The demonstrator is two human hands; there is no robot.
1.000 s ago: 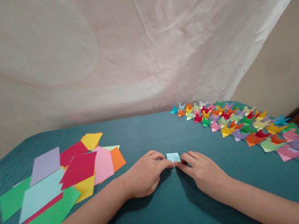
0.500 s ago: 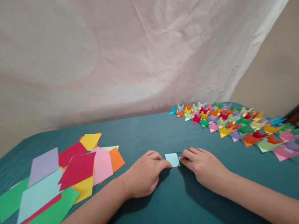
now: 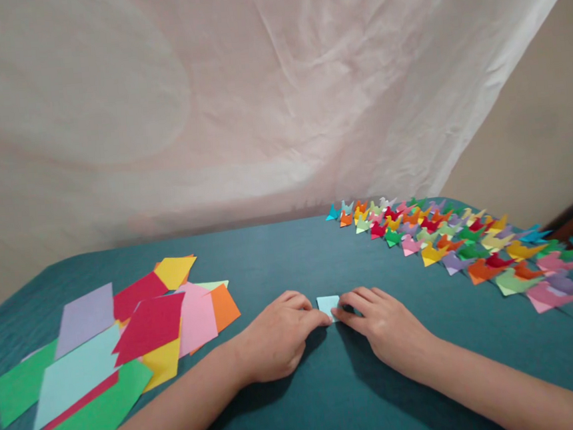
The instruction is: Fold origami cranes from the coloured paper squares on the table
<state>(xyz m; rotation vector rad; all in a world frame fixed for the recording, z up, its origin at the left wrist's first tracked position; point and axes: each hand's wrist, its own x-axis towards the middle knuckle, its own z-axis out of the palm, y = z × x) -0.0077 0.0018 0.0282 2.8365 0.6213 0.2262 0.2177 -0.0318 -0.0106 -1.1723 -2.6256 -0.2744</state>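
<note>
A small folded square of pale blue paper (image 3: 327,303) lies on the dark green tabletop between my two hands. My left hand (image 3: 284,332) holds its lower left corner, thumb on the paper and fingers curled in. From the other side, my right hand (image 3: 381,324) pinches the paper's right part, with thumb and forefinger covering the lower right corner. Both hands are closed at the paper, and the fingertips hide its lower edge in part.
Loose coloured paper sheets (image 3: 150,327) overlap at the left, partly behind my left forearm. Rows of small folded paper birds (image 3: 434,249) stand along the right side. A pale cloth (image 3: 237,112) hangs behind the table (image 3: 265,257).
My right hand has shifted a little left, and its thumb and forefinger now reach over the right part of the pale blue paper. The left hand has stayed almost still.
</note>
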